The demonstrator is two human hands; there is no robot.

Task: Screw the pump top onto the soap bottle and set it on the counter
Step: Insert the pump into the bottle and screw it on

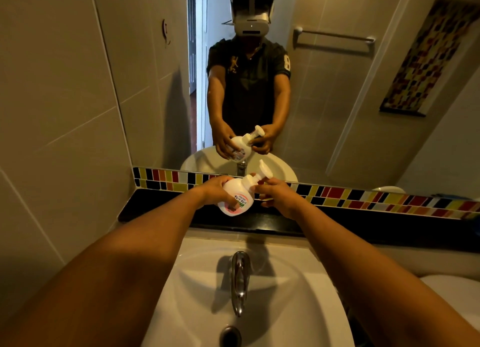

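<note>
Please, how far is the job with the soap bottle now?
Done: the pump top already sits on the neck of the soap bottle. In hand: the left hand holds the tilted bottle in the air, and the right hand is at the pump's collar, apparently screwing it. Left: finish tightening, then set it on the black counter.

The soap bottle (235,196) carries a label with Japanese katakana reading キレイキレイ; the smaller print beside it is illegible.
</note>
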